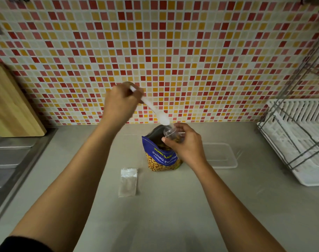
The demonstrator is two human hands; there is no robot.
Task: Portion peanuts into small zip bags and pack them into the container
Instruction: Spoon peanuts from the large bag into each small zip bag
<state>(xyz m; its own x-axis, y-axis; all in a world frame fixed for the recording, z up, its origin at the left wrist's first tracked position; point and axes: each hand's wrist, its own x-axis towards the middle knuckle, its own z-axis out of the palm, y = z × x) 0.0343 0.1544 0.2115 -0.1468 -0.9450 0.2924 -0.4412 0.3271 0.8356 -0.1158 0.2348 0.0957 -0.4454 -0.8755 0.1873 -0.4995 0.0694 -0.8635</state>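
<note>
Peanut bag upright on desk, top open. My right hand pinches a small clear bag over it, some nuts inside. Left hand grips white spoon, its bowl just above the small bag's mouth. Container near, on the right; spare zip bags lie front-left.

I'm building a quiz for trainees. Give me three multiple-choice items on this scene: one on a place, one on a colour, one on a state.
1. Where is the clear container relative to the peanut bag? A) left B) in front C) right
2. What colour is the spoon? A) white B) black C) green
3. The right hand is: A) resting flat B) holding a small clear bag C) empty

Answers:
1 C, it sits right of the peanut bag.
2 A, the spoon in the left hand is white.
3 B, its fingers curl round the small clear bag.
</note>
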